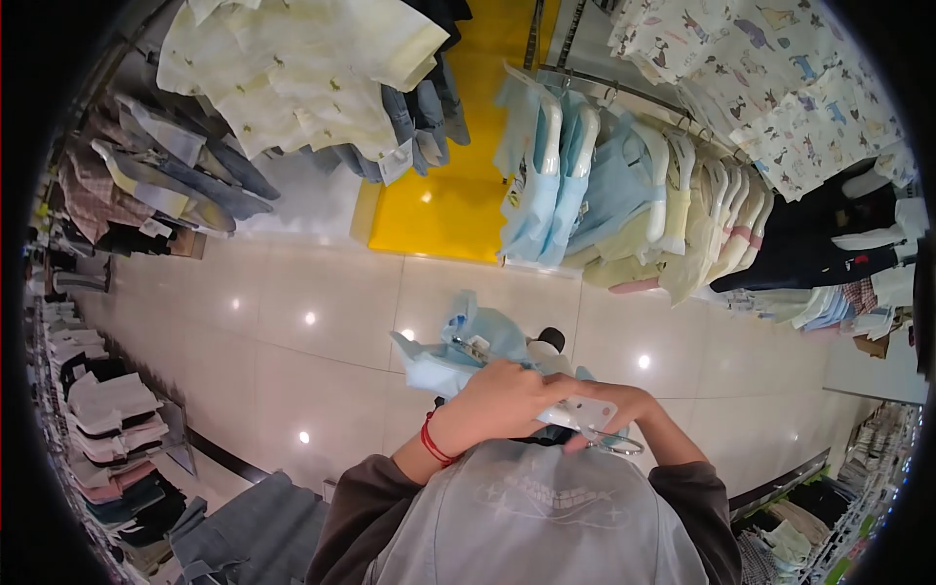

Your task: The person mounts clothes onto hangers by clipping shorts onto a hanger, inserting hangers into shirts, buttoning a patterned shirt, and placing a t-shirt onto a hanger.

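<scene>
Close to my chest I hold a light blue garment (444, 366), bunched and partly hidden by my hands. My left hand (502, 398), with a red cord bracelet (436, 439) at the wrist, is closed over the garment. A metal clip (472, 348) shows on the cloth just beyond its fingers. My right hand (622, 402) is closed beside it at a hanger, whose metal hook (624, 447) points toward my body. A white tag (591, 413) with small pinkish dots lies against the right fingers. The exact grip of the fingertips is hidden.
Ahead hangs a rail of blue and cream garments on white hangers (655, 175), beside a yellow platform (439, 219). Pale yellow clothes (292, 73) and patterned white clothes (809, 88) hang higher. Folded stacks (115, 409) stand at left, and grey-blue cloth (253, 526) lies at lower left.
</scene>
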`<state>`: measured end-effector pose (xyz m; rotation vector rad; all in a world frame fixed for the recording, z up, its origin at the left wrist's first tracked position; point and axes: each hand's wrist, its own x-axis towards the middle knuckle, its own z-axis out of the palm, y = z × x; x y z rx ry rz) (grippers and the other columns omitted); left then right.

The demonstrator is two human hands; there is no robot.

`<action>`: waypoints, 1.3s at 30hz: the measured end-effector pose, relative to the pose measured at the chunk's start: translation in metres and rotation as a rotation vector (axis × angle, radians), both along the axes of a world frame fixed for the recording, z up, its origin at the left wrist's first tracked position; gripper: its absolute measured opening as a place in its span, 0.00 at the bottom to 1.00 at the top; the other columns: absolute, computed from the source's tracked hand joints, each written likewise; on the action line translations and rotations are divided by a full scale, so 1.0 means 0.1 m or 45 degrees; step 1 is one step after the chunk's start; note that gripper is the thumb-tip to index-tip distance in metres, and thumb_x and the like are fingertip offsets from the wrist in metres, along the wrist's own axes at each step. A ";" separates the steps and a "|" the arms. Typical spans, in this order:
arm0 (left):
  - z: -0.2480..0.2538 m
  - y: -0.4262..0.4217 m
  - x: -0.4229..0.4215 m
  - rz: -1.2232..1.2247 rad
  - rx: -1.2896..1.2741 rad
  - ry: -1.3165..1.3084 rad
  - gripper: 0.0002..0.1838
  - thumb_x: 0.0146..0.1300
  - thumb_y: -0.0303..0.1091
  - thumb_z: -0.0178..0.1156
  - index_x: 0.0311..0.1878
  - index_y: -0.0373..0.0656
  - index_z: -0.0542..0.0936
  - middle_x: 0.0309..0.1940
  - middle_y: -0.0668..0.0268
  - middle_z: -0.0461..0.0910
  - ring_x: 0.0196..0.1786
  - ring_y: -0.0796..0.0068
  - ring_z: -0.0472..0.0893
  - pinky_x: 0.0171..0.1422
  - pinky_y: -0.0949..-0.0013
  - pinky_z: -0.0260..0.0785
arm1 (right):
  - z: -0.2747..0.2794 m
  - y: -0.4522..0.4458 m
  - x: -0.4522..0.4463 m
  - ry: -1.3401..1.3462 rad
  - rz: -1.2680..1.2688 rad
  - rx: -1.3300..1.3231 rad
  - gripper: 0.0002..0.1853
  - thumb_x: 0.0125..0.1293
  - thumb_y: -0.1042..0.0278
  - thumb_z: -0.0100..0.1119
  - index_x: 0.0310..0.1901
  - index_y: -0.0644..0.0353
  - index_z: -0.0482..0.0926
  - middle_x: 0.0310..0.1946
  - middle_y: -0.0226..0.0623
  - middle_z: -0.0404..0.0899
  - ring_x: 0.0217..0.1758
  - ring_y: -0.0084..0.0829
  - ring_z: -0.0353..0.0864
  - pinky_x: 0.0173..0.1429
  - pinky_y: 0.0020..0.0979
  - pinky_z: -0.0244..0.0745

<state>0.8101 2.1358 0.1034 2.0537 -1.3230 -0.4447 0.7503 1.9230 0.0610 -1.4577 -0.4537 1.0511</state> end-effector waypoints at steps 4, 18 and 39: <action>-0.05 0.03 0.06 0.101 0.070 -0.108 0.14 0.45 0.35 0.64 0.37 0.47 0.75 0.18 0.62 0.77 0.24 0.59 0.79 0.26 0.62 0.69 | 0.03 0.22 -0.09 -0.351 -0.395 -0.411 0.31 0.52 0.66 0.69 0.56 0.55 0.66 0.43 0.38 0.77 0.45 0.35 0.79 0.49 0.32 0.72; -0.03 -0.03 -0.03 0.136 -0.067 -0.287 0.15 0.42 0.32 0.64 0.35 0.44 0.73 0.15 0.64 0.74 0.19 0.63 0.77 0.22 0.65 0.67 | -0.03 0.06 0.01 -0.502 -0.255 -0.154 0.33 0.48 0.64 0.68 0.57 0.59 0.67 0.54 0.42 0.69 0.56 0.45 0.69 0.59 0.38 0.66; -0.79 1.12 0.43 0.843 -1.038 0.769 0.44 0.56 0.66 0.53 0.64 0.37 0.61 0.63 0.52 0.62 0.66 0.61 0.61 0.70 0.57 0.50 | 0.90 -0.11 -0.20 -0.974 -0.237 -0.520 0.09 0.45 0.71 0.62 0.28 0.56 0.72 0.26 0.35 0.78 0.27 0.43 0.79 0.32 0.35 0.73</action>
